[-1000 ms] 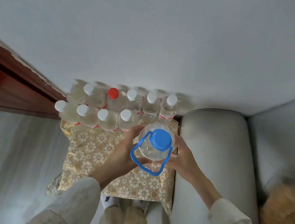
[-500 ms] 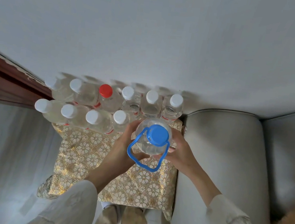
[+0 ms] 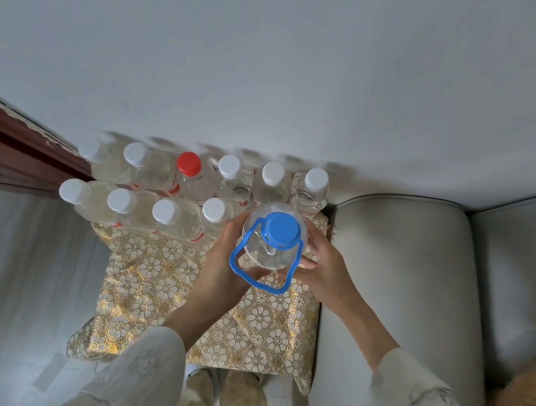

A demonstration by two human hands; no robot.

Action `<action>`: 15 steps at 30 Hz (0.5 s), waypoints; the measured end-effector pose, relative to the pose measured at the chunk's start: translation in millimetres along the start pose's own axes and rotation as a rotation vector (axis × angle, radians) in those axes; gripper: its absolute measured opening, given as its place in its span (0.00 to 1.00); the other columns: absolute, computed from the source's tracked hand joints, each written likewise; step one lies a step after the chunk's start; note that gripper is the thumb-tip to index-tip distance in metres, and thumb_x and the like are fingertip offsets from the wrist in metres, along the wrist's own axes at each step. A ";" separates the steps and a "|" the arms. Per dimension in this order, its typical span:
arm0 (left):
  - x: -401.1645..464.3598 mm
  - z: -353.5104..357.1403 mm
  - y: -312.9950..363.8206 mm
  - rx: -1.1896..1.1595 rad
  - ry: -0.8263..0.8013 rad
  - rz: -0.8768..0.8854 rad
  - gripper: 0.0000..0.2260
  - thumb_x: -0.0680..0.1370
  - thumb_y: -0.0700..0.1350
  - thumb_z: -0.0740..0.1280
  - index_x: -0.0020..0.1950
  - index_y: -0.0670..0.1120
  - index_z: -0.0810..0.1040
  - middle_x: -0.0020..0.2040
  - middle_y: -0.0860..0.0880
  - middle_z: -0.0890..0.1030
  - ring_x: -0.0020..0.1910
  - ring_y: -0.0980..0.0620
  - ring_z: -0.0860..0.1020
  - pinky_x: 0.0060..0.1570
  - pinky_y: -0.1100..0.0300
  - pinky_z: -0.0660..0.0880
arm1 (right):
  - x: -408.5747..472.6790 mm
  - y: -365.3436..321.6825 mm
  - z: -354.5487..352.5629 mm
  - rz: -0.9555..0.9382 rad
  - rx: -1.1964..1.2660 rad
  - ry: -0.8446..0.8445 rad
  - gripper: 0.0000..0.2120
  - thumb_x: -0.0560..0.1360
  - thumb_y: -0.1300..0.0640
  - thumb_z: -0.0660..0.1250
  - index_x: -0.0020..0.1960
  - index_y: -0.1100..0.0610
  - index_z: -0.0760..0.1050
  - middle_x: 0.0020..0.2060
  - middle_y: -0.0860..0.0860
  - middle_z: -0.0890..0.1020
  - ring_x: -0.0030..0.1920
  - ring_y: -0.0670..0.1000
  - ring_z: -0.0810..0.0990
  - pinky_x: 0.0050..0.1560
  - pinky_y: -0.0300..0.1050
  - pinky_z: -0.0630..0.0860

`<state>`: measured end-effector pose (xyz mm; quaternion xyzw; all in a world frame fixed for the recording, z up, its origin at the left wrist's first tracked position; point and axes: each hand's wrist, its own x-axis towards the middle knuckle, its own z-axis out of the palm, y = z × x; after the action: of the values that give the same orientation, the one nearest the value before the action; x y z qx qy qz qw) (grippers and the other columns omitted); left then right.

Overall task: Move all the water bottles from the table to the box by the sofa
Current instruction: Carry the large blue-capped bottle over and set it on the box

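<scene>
A large clear water bottle (image 3: 271, 250) with a blue cap and a blue carry loop is gripped on both sides by my left hand (image 3: 224, 258) and my right hand (image 3: 322, 270). It is at the back right of a surface covered by a gold floral cloth (image 3: 161, 291). Behind and to its left stand two rows of small clear bottles with white caps (image 3: 164, 213), one with a red cap (image 3: 189, 163). Whether the big bottle rests on the cloth or hangs just above it is not clear.
A grey sofa arm (image 3: 398, 286) runs along the right of the cloth. A white wall is right behind the bottles. A dark wooden frame (image 3: 13, 151) is at the left. A fluffy tan thing (image 3: 525, 403) lies on the sofa at the right edge.
The big bottle and both hands have shifted a little toward the back rows of bottles. The camera has tilted, so more of the left bottles shows.
</scene>
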<state>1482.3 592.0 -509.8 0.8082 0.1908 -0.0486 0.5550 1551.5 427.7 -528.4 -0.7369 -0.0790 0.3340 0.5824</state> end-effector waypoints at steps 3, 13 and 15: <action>2.2 2.1 -0.2 0.002 0.016 -0.005 0.39 0.62 0.41 0.78 0.57 0.73 0.61 0.55 0.75 0.70 0.55 0.72 0.72 0.52 0.68 0.71 | 4.2 1.0 -1.9 0.005 0.003 -0.002 0.37 0.63 0.63 0.76 0.63 0.35 0.66 0.60 0.39 0.75 0.60 0.33 0.71 0.50 0.24 0.72; -9.9 -16.2 35.4 0.109 0.062 0.089 0.28 0.69 0.37 0.73 0.67 0.47 0.68 0.60 0.47 0.76 0.54 0.52 0.76 0.49 0.60 0.77 | -20.9 -38.7 -0.1 0.092 -0.072 -0.021 0.34 0.69 0.60 0.71 0.69 0.44 0.61 0.58 0.37 0.72 0.53 0.31 0.73 0.47 0.28 0.74; -15.3 -30.9 43.7 0.153 0.022 0.059 0.25 0.70 0.37 0.71 0.66 0.45 0.69 0.60 0.45 0.76 0.54 0.50 0.77 0.45 0.71 0.75 | -31.2 -56.7 -2.7 0.109 -0.147 -0.020 0.28 0.73 0.60 0.67 0.69 0.46 0.63 0.62 0.43 0.72 0.56 0.37 0.73 0.53 0.36 0.71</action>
<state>1479.9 602.8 -455.3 0.8540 0.1686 -0.0378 0.4908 1544.7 427.3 -464.0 -0.7775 -0.0690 0.3659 0.5068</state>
